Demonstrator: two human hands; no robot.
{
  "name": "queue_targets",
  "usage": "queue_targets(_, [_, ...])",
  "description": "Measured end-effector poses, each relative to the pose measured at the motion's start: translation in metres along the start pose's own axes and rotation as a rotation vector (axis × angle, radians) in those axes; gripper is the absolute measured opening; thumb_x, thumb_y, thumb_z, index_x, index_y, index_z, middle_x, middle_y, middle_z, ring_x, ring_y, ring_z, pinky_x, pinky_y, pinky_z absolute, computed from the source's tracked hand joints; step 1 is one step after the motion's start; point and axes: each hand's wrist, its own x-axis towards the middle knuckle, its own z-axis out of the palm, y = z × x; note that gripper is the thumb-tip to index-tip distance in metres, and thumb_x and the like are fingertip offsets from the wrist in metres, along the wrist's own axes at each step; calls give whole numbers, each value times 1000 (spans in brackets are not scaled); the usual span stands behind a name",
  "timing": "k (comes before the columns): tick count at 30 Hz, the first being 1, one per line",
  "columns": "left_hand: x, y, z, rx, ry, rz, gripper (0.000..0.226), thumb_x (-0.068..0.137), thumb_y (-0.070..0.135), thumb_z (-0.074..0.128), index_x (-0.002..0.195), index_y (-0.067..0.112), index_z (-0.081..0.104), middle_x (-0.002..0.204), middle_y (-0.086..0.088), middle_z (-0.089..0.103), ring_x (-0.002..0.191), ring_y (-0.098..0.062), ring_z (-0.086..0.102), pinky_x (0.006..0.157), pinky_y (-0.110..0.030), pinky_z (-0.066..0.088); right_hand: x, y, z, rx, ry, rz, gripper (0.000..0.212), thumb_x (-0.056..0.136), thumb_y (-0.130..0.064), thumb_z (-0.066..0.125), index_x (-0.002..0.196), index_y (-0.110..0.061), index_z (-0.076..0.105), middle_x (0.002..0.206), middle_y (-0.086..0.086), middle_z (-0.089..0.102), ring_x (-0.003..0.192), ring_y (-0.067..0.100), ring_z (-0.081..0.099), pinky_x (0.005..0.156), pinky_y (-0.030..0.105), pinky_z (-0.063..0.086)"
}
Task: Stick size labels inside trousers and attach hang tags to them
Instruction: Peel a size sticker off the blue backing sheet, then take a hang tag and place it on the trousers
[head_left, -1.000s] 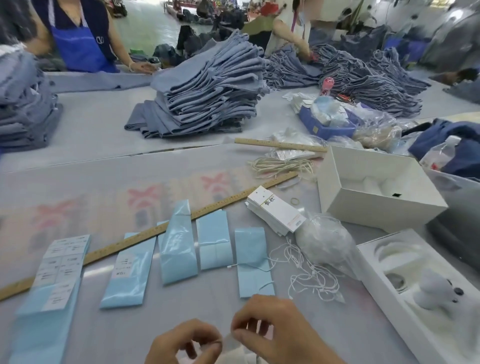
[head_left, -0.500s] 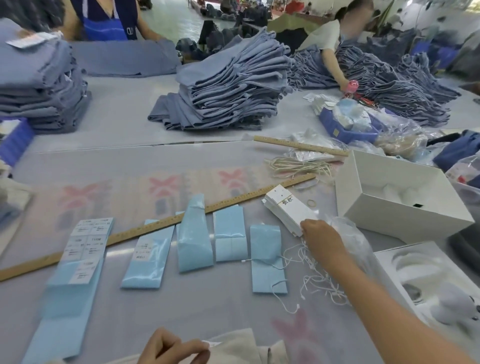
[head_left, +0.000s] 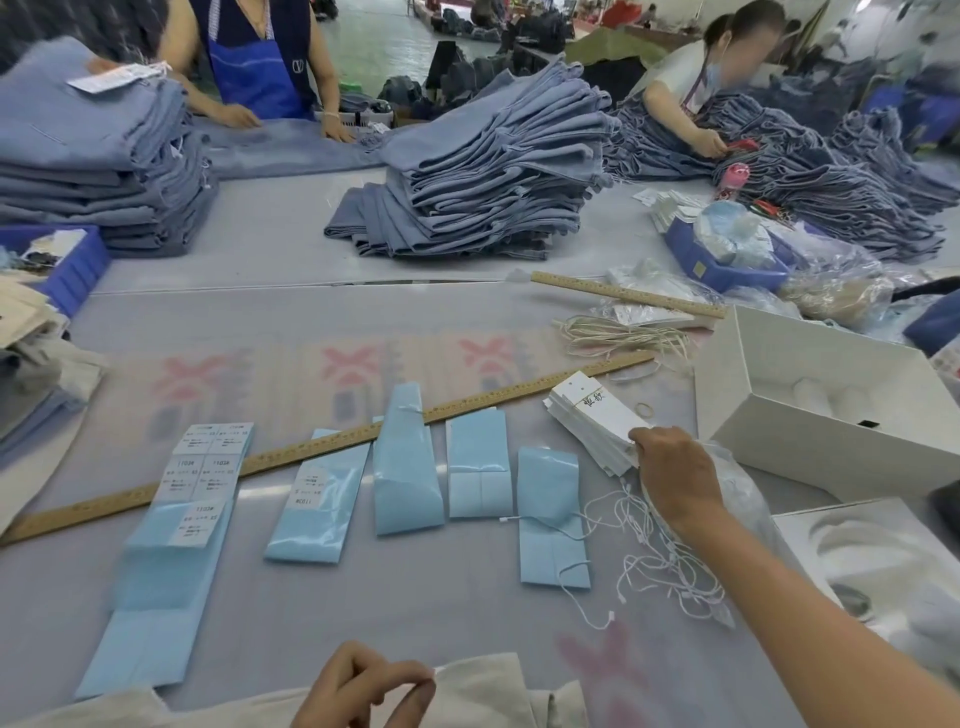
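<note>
Partly cut off at bottom edge, beige trousers (head_left: 478, 691) lie on the tabletop (head_left: 291, 322) w/ my left hand (head_left: 363, 686) curled, pinching the fabric edge. Label print on the blue label sheets (head_left: 200, 483) too small to read. Right hand (head_left: 675, 473) reaches the hang tags (head_left: 592, 415), fingers hidden under the stack, grip unclear. Vs 0.5 s ago: right hand barely moved, view tilted up.
</note>
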Motion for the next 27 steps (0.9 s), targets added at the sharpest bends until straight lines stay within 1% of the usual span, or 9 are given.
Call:
queue_targets(4, [0, 6, 19, -90, 38, -33, 8, 69, 41, 82, 76, 39, 78, 63, 12, 43, 45, -5, 35, 45, -12, 33, 8, 0, 4, 30, 20, -16, 19, 84, 7, 68, 95, -6, 75, 88, 13, 73, 91, 30, 56, 65, 32, 38])
queue_targets(7, [7, 2, 30, -124, 28, -129, 29, 66, 16, 96, 78, 37, 80, 59, 12, 42, 46, -1, 34, 47, -15, 33, 16, 0, 4, 178, -10, 29, 21, 96, 0, 59, 103, -8, 77, 95, 14, 74, 95, 30, 54, 71, 37, 43])
queue_targets(9, [10, 5, 31, -132, 41, -167, 31, 64, 11, 94, 77, 36, 80, 55, 13, 45, 46, 0, 35, 48, -13, 35, 19, -3, 1, 214, -8, 51, 24, 99, -2, 54, 108, -9, 76, 102, 14, 72, 98, 31, 54, 76, 40, 46])
queue_targets(11, [14, 9, 34, -193, 77, -202, 27, 65, 16, 93, 77, 37, 81, 50, 14, 49, 44, 0, 37, 48, -13, 38, 21, -7, -5, 215, 40, 56, 27, 100, -1, 51, 112, -8, 74, 107, 12, 68, 102, 32, 55, 78, 42, 48])
queue_targets(14, [15, 8, 37, -235, 76, -279, 33, 71, 5, 88, 80, 36, 82, 46, 6, 60, 40, -8, 45, 45, -27, 43, 13, -15, -17, 208, 212, 45, 22, 95, 2, 57, 107, -3, 75, 102, 15, 70, 100, 38, 56, 78, 47, 49])
queue_targets(18, [16, 4, 37, -309, 45, -340, 39, 76, -4, 83, 80, 35, 81, 65, -2, 75, 52, -18, 67, 56, -26, 55, -21, -29, -25, 227, 449, -30, 15, 88, 5, 66, 99, 1, 75, 91, 18, 70, 89, 41, 56, 73, 50, 51])
queue_targets(22, [16, -5, 34, -292, 3, -395, 43, 77, 2, 85, 87, 43, 80, 86, 10, 79, 75, -10, 75, 70, -19, 57, -63, -48, -38, 386, 560, -4, 17, 88, 12, 65, 102, 7, 72, 92, 20, 66, 84, 41, 61, 73, 48, 54])
queue_targets(25, [11, -13, 24, -299, -111, -438, 43, 83, 3, 80, 100, 43, 79, 98, 12, 78, 90, -11, 75, 78, -23, 59, -125, -81, -43, 485, 549, -165, 19, 92, 10, 60, 105, 3, 73, 94, 13, 65, 87, 32, 62, 80, 39, 53])
queue_targets(27, [8, -15, 13, -339, -116, -479, 30, 83, 17, 76, 103, 38, 79, 102, 9, 78, 95, -15, 74, 80, -30, 61, -187, -116, -39, 532, 484, -299, 20, 89, 6, 62, 99, -3, 76, 92, 8, 64, 81, 29, 63, 78, 39, 54])
